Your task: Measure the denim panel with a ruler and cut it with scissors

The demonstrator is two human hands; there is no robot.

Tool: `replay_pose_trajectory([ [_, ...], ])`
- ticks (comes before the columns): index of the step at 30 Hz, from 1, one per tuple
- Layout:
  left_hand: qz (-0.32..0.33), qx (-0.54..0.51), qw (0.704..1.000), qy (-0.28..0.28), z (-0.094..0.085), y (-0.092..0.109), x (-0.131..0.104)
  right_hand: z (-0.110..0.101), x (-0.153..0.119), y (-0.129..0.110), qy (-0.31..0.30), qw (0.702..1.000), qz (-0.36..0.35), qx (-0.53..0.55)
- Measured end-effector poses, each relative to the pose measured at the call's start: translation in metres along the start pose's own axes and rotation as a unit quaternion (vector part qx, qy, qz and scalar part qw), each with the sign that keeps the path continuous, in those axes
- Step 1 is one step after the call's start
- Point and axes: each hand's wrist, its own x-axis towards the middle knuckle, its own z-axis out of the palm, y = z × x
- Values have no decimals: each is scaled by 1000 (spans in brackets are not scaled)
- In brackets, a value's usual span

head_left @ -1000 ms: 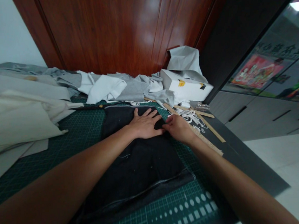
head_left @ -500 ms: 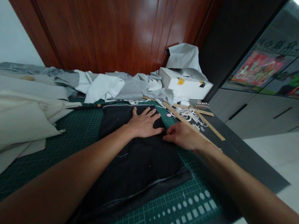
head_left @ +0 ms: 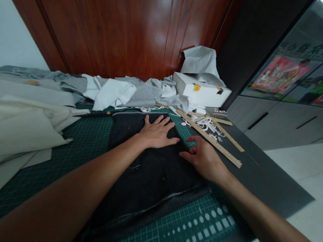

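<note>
A folded piece of black fabric (head_left: 152, 175) with pale stitching lines lies flat on a green cutting mat (head_left: 127, 240). My left hand (head_left: 158, 133) rests on its upper part, palm down with fingers spread. At the fabric's right edge is my right hand (head_left: 203, 155), its thumb and index finger apart and nothing visible between them. Whether the right thumb touches the cloth I cannot tell. A wooden ruler (head_left: 211, 139) lies just beyond the right hand.
Cream fabric pieces (head_left: 19, 123) are heaped at the left. Grey and white cloth scraps (head_left: 115, 93) line the back, beside a white box (head_left: 201, 90). White cords (head_left: 206, 124) and more wooden strips lie right of the mat, near the table's edge (head_left: 283, 175).
My right hand has drawn back a little toward me along the fabric's right edge, and its thumb and index finger have parted. The left hand stays in place on the cloth.
</note>
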Motion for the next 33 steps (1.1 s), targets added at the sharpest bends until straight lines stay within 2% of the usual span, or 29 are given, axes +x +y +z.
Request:
replay_pose_trajectory([
  [8,5,-3,1000,2,-2,3,-2,-5,-20,0,-5,1000,3,12],
  [12,7,-2,1000,-5,-2,3,-2,-9,-35,2,-25,999,-28,10],
  [15,10,-4,1000,-6,-2,2,-1,-13,-48,5,-1,997,-75,-18],
  [17,10,-3,1000,-6,-1,2,-1,-17,-58,6,15,990,-135,-28],
  [19,10,-2,1000,-6,0,1,0,-21,-67,8,-1,982,-187,-20],
  [20,10,-2,1000,-6,0,1,0,-22,-71,9,-10,982,-190,-13],
  [22,12,-1,1000,-5,0,1,0,-25,-78,10,-9,989,-148,-9],
  [24,14,-1,1000,-4,1,1,0,-28,-81,11,-6,997,-73,-23],
  [27,11,-2,1000,-5,1,1,1,-33,-83,9,-65,997,6,-35],
  [30,10,-3,1000,-7,0,1,1,-37,-83,4,-121,992,25,26],
  [33,13,-2,1000,-7,0,2,0,-38,-85,-2,-138,980,26,144],
])
